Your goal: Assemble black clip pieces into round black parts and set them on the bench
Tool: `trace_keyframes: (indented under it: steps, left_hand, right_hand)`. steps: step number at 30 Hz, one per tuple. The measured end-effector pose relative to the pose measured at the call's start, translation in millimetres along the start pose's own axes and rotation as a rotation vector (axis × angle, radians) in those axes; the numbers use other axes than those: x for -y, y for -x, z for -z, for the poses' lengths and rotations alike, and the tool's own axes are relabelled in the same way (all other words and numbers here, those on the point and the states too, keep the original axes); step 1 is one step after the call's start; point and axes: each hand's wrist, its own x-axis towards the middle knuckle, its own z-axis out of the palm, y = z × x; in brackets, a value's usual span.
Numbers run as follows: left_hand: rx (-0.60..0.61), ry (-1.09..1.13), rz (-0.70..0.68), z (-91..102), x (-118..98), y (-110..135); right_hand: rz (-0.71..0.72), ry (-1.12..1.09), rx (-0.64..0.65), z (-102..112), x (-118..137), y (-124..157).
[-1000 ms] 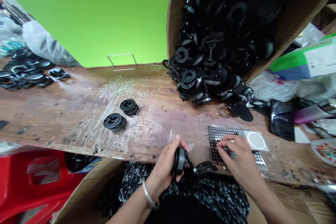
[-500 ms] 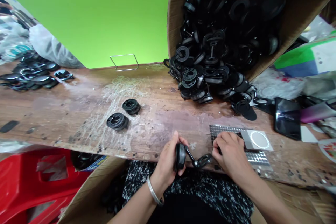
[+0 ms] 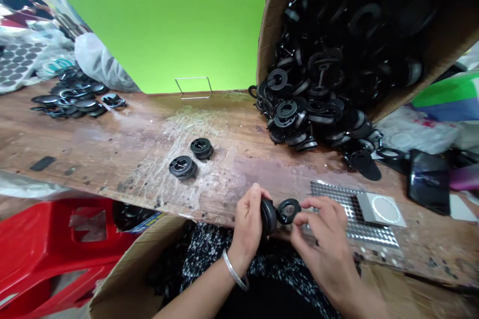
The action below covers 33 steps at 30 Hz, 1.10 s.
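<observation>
My left hand [image 3: 248, 227] is closed around a black round folding stand [image 3: 268, 217] with a ribbed disc. A smaller hinged ring [image 3: 289, 211] sticks out from it to the right. My right hand [image 3: 324, 232] meets this ring's right edge with curled fingertips; any tiny piece between them cannot be made out. Just beyond that hand lies a silvery sheet of small dots [image 3: 333, 192], partly hidden by it. A grey-white block with a white ring mark [image 3: 383, 209] rests on the sheet. Two similar black round stands [image 3: 182, 167] sit on the wooden table [image 3: 239, 179] to the left.
A tipped cardboard box [image 3: 265, 25] spills a heap of black stands [image 3: 295, 114] onto the table. Black discs [image 3: 80, 102] are piled at the far left. A green panel [image 3: 157, 25] stands behind, a dark phone [image 3: 428, 182] lies right, and a red stool [image 3: 33, 244] is lower left.
My right hand has moved left from the dotted sheet to the hinged ring. My left hand has turned the stand, bringing the ring up. The whole view has shifted slightly.
</observation>
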Motion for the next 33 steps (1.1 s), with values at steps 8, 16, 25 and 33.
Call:
trace_keyframes:
  steps: [8,16,25,33]
  left_hand:
    - [-0.004,-0.070,-0.107,2.7,1,4]
    - [-0.084,-0.046,-0.152,5.0,2,-3]
    - [0.094,0.334,0.283,-0.9,-9,4]
    - [0.623,-0.379,-0.453,17.1,-28,17]
  right_hand:
    - [-0.114,0.070,0.061,-17,12,-2]
    - [0.118,0.175,0.080,-21,25,9]
    - [-0.212,-0.215,0.182,-15,-4,17]
    - [-0.793,-0.950,0.418,4,-9,20]
